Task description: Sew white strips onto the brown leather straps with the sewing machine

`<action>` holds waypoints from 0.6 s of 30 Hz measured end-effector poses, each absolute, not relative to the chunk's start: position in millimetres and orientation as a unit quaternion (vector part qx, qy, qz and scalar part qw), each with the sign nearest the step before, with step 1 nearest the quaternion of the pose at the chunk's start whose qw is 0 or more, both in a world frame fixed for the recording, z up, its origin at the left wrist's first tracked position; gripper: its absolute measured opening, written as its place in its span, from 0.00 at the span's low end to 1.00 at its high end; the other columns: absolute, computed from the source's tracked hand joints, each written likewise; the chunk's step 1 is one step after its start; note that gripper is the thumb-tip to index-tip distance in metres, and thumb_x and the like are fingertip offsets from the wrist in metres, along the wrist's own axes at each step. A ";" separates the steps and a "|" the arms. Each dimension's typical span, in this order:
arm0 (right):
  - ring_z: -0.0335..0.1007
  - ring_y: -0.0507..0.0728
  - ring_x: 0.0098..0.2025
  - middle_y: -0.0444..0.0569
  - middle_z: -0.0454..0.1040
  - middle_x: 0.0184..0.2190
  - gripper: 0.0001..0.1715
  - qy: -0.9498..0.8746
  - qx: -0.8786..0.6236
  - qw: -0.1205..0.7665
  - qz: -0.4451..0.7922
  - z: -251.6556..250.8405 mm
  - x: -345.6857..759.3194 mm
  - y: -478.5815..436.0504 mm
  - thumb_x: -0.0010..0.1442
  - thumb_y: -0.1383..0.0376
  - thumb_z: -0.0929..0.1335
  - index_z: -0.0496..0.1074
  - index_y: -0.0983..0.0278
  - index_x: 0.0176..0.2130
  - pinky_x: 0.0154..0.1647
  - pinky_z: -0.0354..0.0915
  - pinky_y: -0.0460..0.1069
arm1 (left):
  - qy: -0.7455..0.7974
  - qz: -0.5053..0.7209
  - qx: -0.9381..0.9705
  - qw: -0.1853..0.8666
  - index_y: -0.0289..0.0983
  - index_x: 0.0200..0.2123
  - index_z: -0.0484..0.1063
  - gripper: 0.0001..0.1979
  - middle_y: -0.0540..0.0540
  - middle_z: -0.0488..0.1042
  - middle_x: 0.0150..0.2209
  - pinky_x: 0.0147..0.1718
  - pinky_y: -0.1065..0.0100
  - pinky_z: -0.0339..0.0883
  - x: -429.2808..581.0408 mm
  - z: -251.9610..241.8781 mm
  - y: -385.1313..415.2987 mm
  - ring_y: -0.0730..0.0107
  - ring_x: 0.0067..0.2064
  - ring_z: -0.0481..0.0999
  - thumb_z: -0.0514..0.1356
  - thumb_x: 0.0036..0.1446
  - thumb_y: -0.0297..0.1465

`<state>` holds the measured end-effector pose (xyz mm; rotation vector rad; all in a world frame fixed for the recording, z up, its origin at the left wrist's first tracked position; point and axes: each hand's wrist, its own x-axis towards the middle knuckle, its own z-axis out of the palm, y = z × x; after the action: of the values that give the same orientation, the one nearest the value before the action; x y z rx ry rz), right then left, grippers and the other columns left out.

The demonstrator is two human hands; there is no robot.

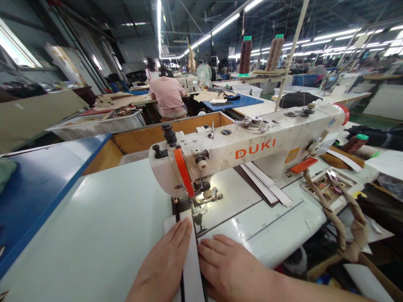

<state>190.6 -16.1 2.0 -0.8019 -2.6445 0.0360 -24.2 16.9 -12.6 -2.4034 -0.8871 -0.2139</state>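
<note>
From here I have the left hand (163, 262) flat, fingers outstretched, on a long, white, dark-edged strip (192, 268), the right hand (231, 262) flattened beside it, neither closed round anything, the strip's far end near an off-white metal sewing machine (220, 147) lettered DUKI, a seated pink-shirted person (168, 94) beyond

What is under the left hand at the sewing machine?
The left hand rests partly on a white strip, with dark material showing along its edges. Another white piece peeks out past the hand. Whatever lies directly beneath the hand is covered.
</note>
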 end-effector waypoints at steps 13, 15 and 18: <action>0.65 0.55 0.39 0.46 0.72 0.34 0.08 -0.952 -0.218 0.214 -0.013 2.6 183.1 18.6 0.66 0.67 0.65 0.68 0.65 0.33 0.46 0.61 0.50 | -0.359 -0.095 -0.891 0.262 0.29 0.47 0.71 0.22 0.38 0.77 0.47 0.46 0.64 0.72 -15.4 0.0 9.6 0.63 0.47 0.77 0.44 0.54 0.18; 0.65 0.56 0.40 0.46 0.72 0.33 0.10 -0.957 -0.198 0.213 -0.020 1.7 182.9 21.1 0.67 0.67 0.64 0.68 0.65 0.32 0.47 0.61 0.50 | -0.363 -0.089 -0.892 0.255 0.28 0.48 0.70 0.22 0.37 0.77 0.48 0.47 0.63 0.71 -14.7 0.7 8.9 0.62 0.49 0.76 0.45 0.53 0.18; 0.65 0.55 0.40 0.45 0.72 0.32 0.11 -0.958 -0.184 0.217 -0.027 0.5 182.4 22.8 0.66 0.67 0.64 0.68 0.65 0.31 0.47 0.61 0.51 | -0.362 -0.078 -0.898 0.237 0.28 0.49 0.70 0.23 0.36 0.76 0.49 0.50 0.62 0.69 -12.0 2.7 8.6 0.60 0.51 0.74 0.45 0.53 0.17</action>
<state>182.4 22.8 0.5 -0.5104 -2.6540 -0.0753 -12.0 8.6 2.7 -2.4614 -0.9920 -0.2144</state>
